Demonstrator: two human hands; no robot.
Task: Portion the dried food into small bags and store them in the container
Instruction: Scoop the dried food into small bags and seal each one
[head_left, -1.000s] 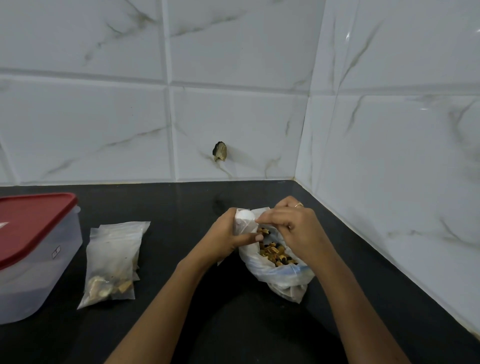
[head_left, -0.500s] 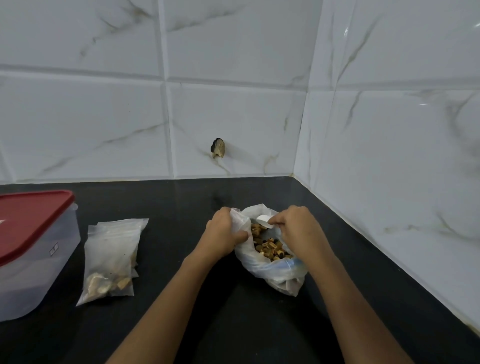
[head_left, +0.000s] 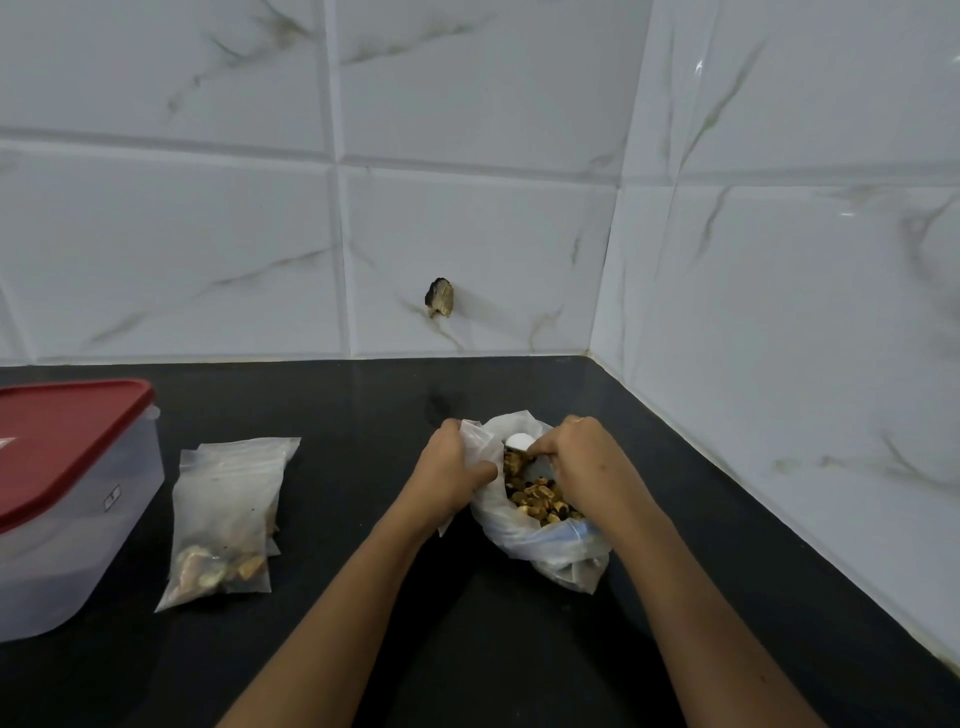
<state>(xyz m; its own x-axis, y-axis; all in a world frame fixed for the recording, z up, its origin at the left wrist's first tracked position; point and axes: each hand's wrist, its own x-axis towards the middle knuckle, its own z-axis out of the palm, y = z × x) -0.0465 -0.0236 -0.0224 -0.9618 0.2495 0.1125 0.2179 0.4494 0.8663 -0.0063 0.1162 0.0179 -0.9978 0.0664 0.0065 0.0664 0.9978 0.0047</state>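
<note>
Gripping the bag (head_left: 524, 535) by its left rim, my left hand (head_left: 449, 475) curls tight; my right hand (head_left: 582, 462) pinches a white piece (head_left: 518, 441) inside. On the counter (head_left: 519, 649), its long axis points mouth-first toward the wall (head_left: 467, 234).

The small sticker (head_left: 111, 497) on the container (head_left: 78, 561) is too blurred to read.

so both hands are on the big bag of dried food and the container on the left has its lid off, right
No: the head view shows the container with its red lid on. The rest holds: the left hand and right hand are both on the big bag of dried food.
</note>
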